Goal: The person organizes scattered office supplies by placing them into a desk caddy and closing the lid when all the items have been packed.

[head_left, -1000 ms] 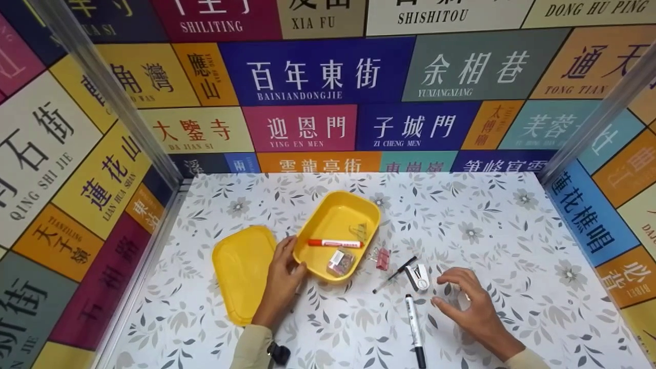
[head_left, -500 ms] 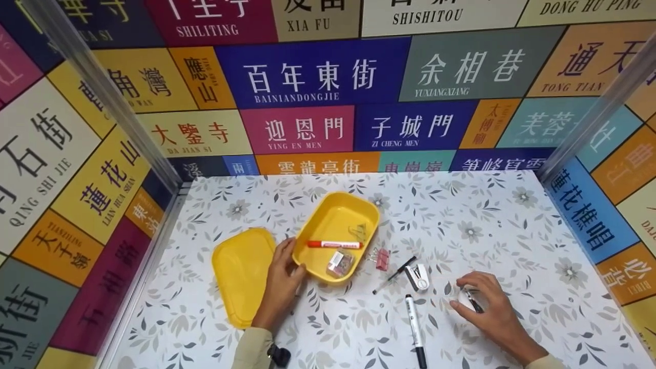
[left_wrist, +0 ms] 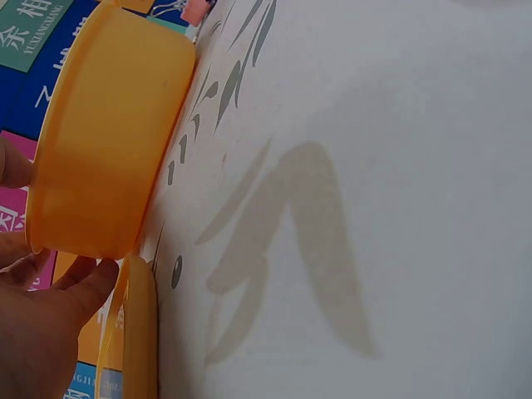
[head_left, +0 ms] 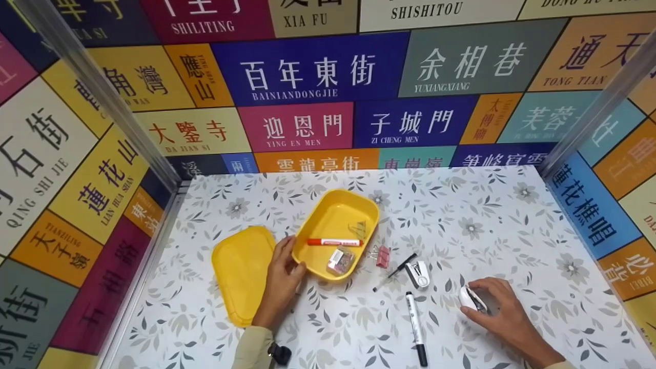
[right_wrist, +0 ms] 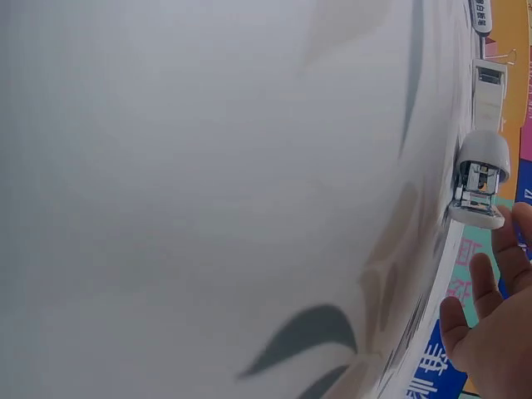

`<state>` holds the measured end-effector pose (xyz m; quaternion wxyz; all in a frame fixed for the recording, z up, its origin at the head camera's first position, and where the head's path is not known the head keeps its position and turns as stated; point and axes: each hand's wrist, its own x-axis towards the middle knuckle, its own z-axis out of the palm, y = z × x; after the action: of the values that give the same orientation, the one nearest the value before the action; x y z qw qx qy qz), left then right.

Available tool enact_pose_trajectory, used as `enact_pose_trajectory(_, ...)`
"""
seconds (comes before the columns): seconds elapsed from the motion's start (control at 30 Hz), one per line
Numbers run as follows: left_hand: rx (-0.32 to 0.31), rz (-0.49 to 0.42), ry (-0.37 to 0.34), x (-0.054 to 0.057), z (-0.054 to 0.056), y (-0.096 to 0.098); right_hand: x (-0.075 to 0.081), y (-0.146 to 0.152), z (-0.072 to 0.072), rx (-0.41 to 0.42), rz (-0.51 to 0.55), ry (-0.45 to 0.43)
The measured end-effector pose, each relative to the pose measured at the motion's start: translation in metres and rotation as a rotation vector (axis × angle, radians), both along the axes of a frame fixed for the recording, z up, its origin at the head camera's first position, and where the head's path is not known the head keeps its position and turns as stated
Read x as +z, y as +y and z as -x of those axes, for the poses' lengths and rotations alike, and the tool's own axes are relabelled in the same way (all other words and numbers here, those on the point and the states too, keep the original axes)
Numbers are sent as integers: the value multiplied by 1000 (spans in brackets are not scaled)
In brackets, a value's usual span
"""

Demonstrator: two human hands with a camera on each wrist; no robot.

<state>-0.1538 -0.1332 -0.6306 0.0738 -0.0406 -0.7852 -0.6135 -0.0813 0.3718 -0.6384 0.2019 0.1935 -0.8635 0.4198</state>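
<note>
My left hand (head_left: 284,274) grips the near-left rim of a yellow plastic box (head_left: 307,225), also large in the left wrist view. Inside lie a red marker (head_left: 334,242), a small clear case (head_left: 340,260) with tiny contents and a yellowish binder clip (head_left: 357,230). At the right, my right hand (head_left: 499,307) pinches a small white stapler (head_left: 471,299) between thumb and fingers. The right wrist view shows that stapler (right_wrist: 482,179) with its metal inside visible between two white halves, fingertips against one side. It stays low, at the table surface.
The yellow lid (head_left: 243,277) lies left of the box. Between box and right hand are a pink binder clip (head_left: 382,257), a black pen (head_left: 394,272), a white stapler-like gadget (head_left: 418,274) and a black-capped white marker (head_left: 415,328). Sign-covered walls (head_left: 302,123) enclose the table.
My right hand has moved right and slightly down, and its spread fingers have closed in on the white stapler. The left hand stays at the box.
</note>
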Motion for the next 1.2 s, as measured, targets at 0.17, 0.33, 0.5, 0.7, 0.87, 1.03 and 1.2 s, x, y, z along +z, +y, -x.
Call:
enact_pose_trajectory(0.17, 5, 6, -15, 1, 0, -1, -2, 2, -3, -64, -49, -64)
enact_pose_trajectory(0.33, 12, 7, -4, 1, 0, -1, -5, 5, -5, -120, -134, -125)
enact_pose_trajectory(0.5, 8, -17, 5, 1, -1, -1, -6, 7, -3, -131, -168, -149)
enact_pose_trajectory(0.7, 9, -14, -7, 0, -1, -1, -5, 7, -4, -159, -173, -228)
enact_pose_trajectory(0.87, 6, -19, -5, 1, -2, -1, -1, 6, -6, -179, -161, -286)
enact_pose_trajectory(1.03, 0, 11, -3, 2, -1, -1, 2, 1, -8, -190, -115, -302)
enact_pose_trajectory(1.2, 2, 25, -27, 2, -1, 0, 9, -8, -6, -188, -25, -383)
